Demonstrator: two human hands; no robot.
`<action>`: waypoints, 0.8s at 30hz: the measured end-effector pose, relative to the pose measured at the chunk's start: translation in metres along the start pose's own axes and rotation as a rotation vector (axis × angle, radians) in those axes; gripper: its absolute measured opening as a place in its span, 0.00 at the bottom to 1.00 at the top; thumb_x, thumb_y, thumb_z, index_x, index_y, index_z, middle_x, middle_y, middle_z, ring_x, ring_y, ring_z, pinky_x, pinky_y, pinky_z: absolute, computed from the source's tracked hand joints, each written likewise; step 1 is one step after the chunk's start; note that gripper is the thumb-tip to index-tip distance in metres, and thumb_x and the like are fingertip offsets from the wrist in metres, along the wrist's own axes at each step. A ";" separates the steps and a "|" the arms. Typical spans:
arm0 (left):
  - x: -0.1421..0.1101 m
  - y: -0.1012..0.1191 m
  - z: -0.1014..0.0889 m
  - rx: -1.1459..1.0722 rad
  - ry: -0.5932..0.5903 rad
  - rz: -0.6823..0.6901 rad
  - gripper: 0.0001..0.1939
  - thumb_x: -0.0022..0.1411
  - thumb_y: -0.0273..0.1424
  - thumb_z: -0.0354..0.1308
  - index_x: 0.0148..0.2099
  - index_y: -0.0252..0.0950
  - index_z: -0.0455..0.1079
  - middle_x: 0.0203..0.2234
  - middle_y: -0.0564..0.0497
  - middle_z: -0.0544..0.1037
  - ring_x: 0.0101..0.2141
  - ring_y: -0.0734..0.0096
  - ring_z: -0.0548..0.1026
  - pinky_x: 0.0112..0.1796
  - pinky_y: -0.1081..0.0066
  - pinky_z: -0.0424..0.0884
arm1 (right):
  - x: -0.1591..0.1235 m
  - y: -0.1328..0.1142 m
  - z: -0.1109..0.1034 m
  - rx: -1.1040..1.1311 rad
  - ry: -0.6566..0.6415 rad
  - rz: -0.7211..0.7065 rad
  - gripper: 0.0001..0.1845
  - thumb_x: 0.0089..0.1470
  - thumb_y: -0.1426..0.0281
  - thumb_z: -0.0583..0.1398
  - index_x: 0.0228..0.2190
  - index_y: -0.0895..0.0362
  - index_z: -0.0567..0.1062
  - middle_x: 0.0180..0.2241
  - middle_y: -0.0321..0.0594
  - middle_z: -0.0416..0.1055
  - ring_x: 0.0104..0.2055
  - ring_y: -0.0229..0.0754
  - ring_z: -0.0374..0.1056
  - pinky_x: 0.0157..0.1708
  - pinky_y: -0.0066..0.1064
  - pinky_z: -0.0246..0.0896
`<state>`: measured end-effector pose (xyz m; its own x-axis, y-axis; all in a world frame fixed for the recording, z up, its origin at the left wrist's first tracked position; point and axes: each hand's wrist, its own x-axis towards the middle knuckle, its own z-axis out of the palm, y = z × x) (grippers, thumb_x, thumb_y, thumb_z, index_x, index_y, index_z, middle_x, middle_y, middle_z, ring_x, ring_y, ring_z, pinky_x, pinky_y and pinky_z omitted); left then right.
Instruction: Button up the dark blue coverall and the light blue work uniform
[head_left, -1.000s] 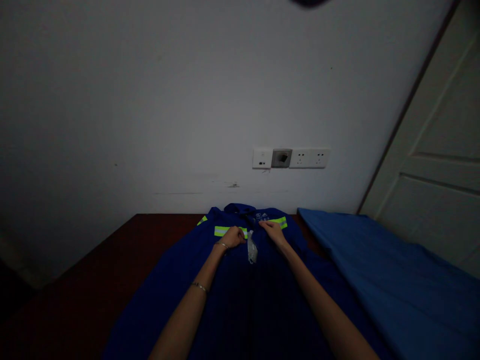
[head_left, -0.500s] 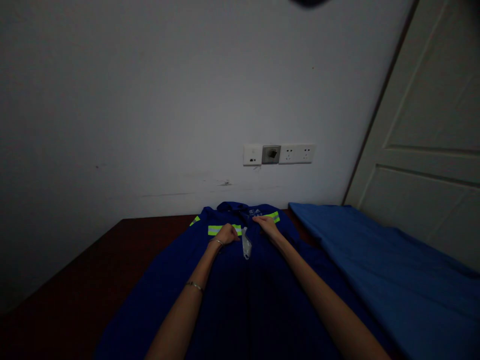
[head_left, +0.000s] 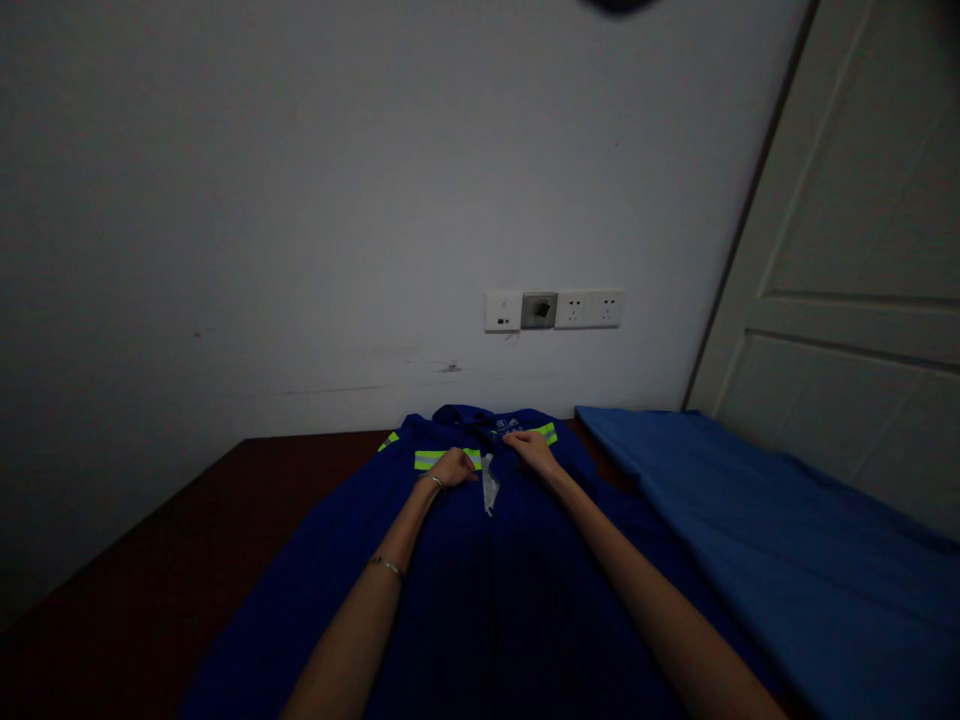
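A dark blue work jacket (head_left: 442,570) with yellow-green reflective strips lies spread out, its collar toward the wall. My left hand (head_left: 454,467) is closed on the edge of its front opening, just below the left chest strip (head_left: 442,460). On the other side, my right hand (head_left: 529,448) pinches the opposite front edge near the printed logo and the right strip (head_left: 550,433). Between the hands, a pale, whitish piece (head_left: 490,487) shows in the gap of the opening; what it is I cannot make out.
The jacket lies on a dark red-brown surface (head_left: 277,500) against a grey-white wall (head_left: 337,200). At the right is a lighter blue cloth (head_left: 750,510), beside a pale panelled door (head_left: 847,380). Sockets and a switch (head_left: 553,310) sit on the wall above the collar.
The view has turned a little to the right, so everything sits further left. Both hands keep their hold on the jacket's front edges. The pale piece between them shows slightly narrower.
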<state>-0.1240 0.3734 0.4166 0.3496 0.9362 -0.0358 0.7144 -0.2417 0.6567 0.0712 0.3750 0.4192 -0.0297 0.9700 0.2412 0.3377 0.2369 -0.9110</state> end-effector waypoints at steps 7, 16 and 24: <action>-0.002 -0.008 -0.002 -0.006 -0.013 0.042 0.06 0.43 0.28 0.59 0.25 0.29 0.71 0.17 0.54 0.70 0.22 0.75 0.66 0.25 0.76 0.61 | -0.004 -0.001 -0.001 0.070 0.024 0.089 0.14 0.43 0.65 0.57 0.25 0.61 0.77 0.14 0.34 0.66 0.14 0.32 0.57 0.14 0.23 0.53; -0.001 0.002 -0.020 -0.131 0.263 0.322 0.03 0.46 0.26 0.59 0.27 0.32 0.70 0.34 0.49 0.75 0.37 0.70 0.71 0.41 0.72 0.64 | -0.002 -0.006 -0.003 0.122 0.085 0.058 0.16 0.39 0.63 0.59 0.27 0.63 0.78 0.21 0.40 0.73 0.21 0.37 0.64 0.20 0.26 0.57; -0.004 0.017 -0.007 -0.117 0.253 0.306 0.05 0.51 0.27 0.55 0.33 0.31 0.69 0.21 0.53 0.74 0.25 0.74 0.71 0.29 0.76 0.64 | 0.000 -0.008 0.003 0.124 0.126 -0.028 0.16 0.37 0.64 0.60 0.28 0.62 0.78 0.28 0.43 0.75 0.31 0.43 0.69 0.33 0.31 0.61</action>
<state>-0.1178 0.3678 0.4334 0.3647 0.8626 0.3507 0.5221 -0.5013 0.6900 0.0659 0.3733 0.4259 0.0835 0.9504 0.2997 0.2195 0.2758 -0.9358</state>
